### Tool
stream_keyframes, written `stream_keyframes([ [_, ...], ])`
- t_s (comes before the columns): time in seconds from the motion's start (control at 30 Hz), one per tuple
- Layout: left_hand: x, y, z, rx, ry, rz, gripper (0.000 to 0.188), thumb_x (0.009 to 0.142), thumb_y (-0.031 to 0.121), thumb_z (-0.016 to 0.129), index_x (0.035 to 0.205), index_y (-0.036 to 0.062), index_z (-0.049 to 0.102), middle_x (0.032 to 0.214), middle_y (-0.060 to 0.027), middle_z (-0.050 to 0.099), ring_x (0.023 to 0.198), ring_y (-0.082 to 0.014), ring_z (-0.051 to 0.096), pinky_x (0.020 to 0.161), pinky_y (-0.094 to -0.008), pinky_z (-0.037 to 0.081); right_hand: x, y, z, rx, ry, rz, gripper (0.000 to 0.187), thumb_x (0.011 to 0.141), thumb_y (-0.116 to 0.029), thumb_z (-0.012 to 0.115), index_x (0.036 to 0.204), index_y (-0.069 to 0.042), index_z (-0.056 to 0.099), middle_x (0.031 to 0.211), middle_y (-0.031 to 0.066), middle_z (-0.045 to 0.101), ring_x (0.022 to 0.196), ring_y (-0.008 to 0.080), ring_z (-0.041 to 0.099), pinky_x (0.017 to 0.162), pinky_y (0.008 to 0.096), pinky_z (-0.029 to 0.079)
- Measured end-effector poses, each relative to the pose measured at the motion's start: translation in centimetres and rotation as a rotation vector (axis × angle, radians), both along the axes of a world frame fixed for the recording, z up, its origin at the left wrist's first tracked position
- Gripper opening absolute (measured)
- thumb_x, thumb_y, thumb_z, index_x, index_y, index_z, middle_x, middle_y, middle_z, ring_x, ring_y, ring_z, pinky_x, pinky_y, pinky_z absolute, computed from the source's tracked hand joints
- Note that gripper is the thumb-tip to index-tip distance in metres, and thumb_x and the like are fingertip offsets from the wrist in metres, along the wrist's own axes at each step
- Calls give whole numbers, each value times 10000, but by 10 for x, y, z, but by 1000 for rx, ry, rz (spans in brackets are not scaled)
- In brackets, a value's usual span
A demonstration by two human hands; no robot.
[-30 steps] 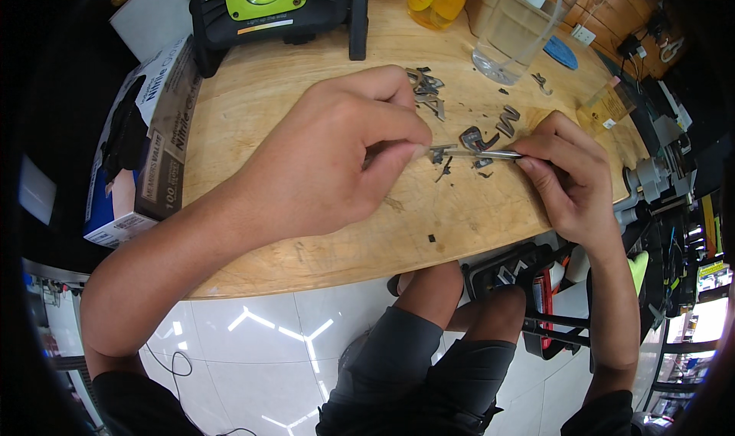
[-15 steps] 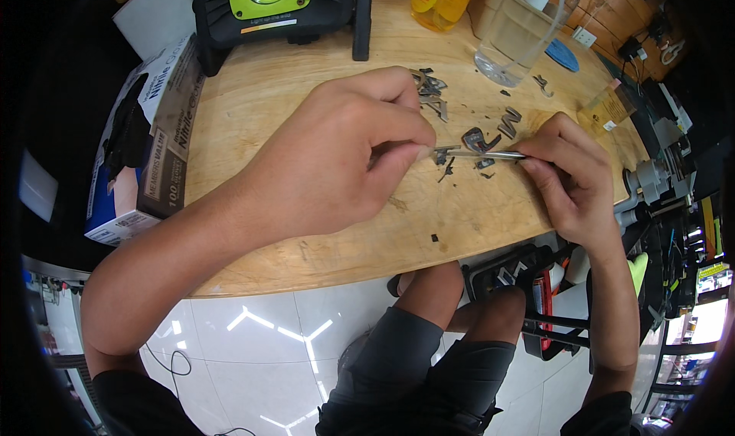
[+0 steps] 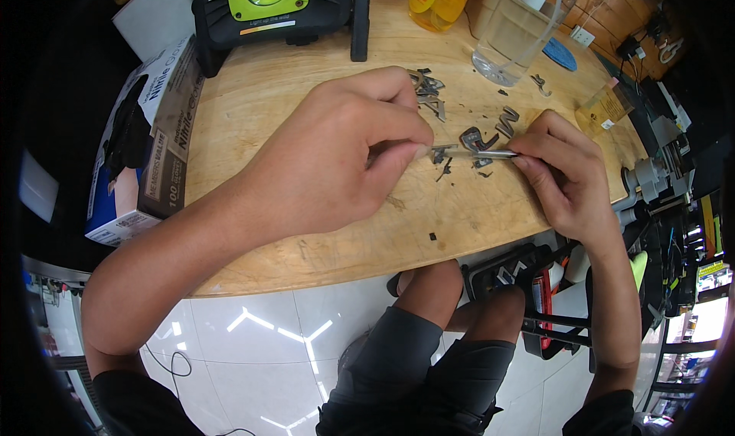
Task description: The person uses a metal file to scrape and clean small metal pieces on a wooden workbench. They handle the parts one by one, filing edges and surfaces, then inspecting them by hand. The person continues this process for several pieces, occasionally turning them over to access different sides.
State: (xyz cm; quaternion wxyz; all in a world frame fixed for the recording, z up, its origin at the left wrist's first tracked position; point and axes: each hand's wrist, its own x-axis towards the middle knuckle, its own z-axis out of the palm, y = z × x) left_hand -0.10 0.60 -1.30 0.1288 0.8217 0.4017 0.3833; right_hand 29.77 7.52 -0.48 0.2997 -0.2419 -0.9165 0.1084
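Note:
My left hand (image 3: 341, 156) is closed in a pinch over the middle of the wooden table (image 3: 321, 260), thumb against forefinger. A small, thin metal piece (image 3: 444, 146) sticks out from those fingertips; most of it is hidden. From the other side, my right hand (image 3: 570, 172) grips a slim silver tool (image 3: 494, 154) between thumb and fingers. Its narrow end reaches to the metal piece and seems to touch it. Just beyond lie letter-shaped metal emblems (image 3: 507, 122), a curved one (image 3: 476, 139) and a small pile (image 3: 430, 103). Dark scraps (image 3: 444, 173) are scattered below the tool.
A glove box (image 3: 164, 141) and a work lamp (image 3: 279, 34) stand at the left. At the back are a yellow liquid bottle (image 3: 436, 3) and a clear container (image 3: 509, 49). A blue disc (image 3: 560, 55) and a small amber container (image 3: 603, 111) sit farther right.
My right hand and the tool have shifted very slightly left, toward my left fingertips. The left hand keeps its pinch nearly still.

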Motion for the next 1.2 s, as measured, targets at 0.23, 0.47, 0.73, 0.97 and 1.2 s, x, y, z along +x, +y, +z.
stream_keyframes([
  [0.23,1,0,0,-3,-10,-4,132,888,-60,749,1017,-42,771,916,-107,633,792,-227,653,699,-324,503,2,1,0,31,-19,0,129,906,44,728,1028,17,757,869,117,607,725,270,610,647,347,471],
  [0.47,2,0,0,-4,-14,-8,127,890,-66,749,1014,-47,767,923,-104,630,800,-218,649,698,-317,500,2,1,-2,100,34,0,134,903,46,738,1032,17,759,870,116,609,730,263,612,650,343,474],
  [0.73,1,0,0,-14,-13,-6,136,888,-70,747,1020,-45,765,915,-103,623,799,-222,646,705,-321,500,1,3,-2,41,7,12,131,921,33,731,1048,17,759,884,120,616,730,279,620,658,355,485],
  [0.97,0,0,-1,12,-19,-15,123,893,-62,752,1014,-40,768,905,-99,615,783,-218,637,689,-323,492,2,2,0,76,-47,-1,131,906,35,737,1034,15,754,879,122,613,742,281,625,662,362,486],
  [1.2,2,1,-1,14,-31,-19,107,902,-51,758,1005,-29,772,906,-89,613,772,-196,627,667,-314,484,2,2,-2,118,15,-1,133,899,38,743,1026,0,758,866,110,595,733,274,603,658,361,479],
])
